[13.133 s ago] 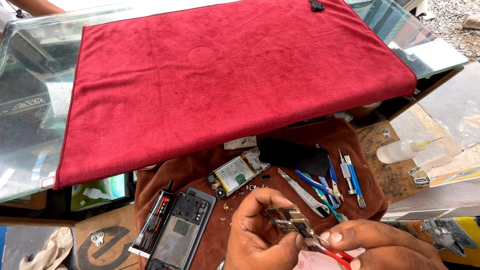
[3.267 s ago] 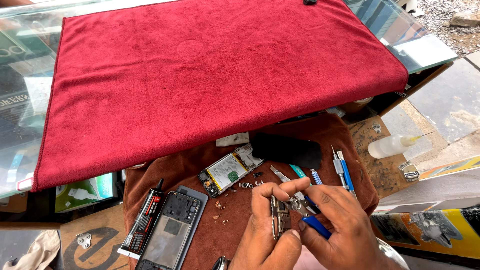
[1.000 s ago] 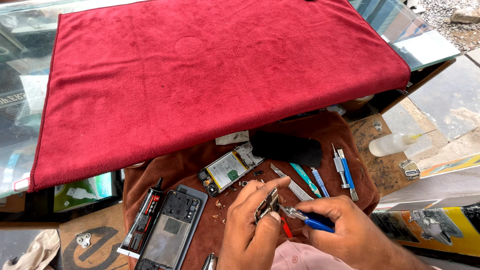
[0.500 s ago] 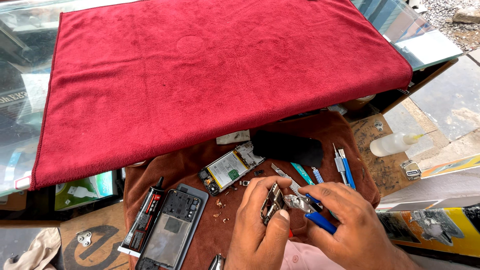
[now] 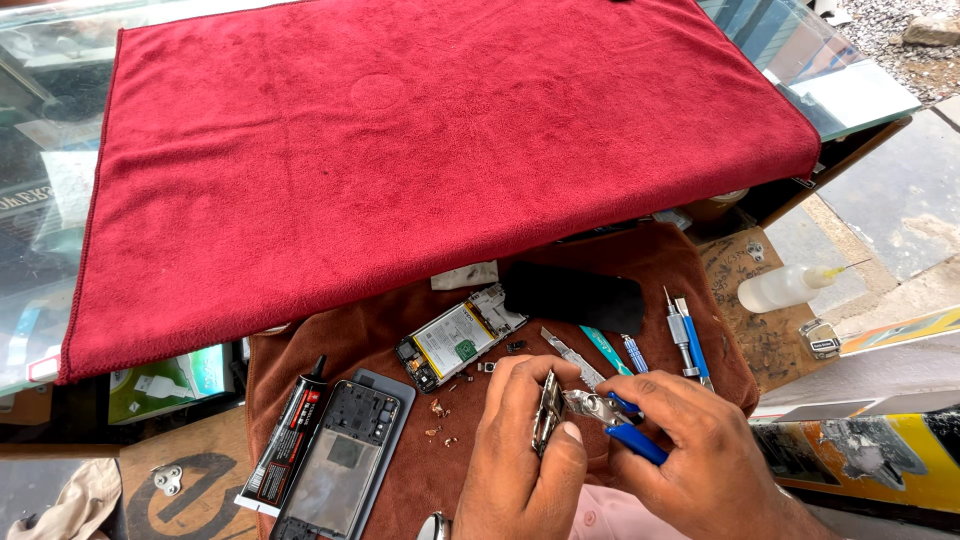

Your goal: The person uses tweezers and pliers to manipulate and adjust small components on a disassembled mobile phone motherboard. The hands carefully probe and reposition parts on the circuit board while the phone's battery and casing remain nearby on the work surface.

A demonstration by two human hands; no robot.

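A small metal phone part (image 5: 547, 412) is pinched upright in the left hand (image 5: 520, 470) near the brown cloth's (image 5: 330, 340) near edge, its right side gripped by blue-handled pliers (image 5: 612, 420) clasped in the right hand (image 5: 700, 460).

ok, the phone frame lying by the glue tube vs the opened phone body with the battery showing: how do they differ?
The phone frame is larger and dark grey; the phone body looks smaller, with a pale battery and green board exposed. The frame lies nearly lengthwise towards the person beside the black glue tube; the body sits angled, farther away. Both rest untouched on the brown cloth.
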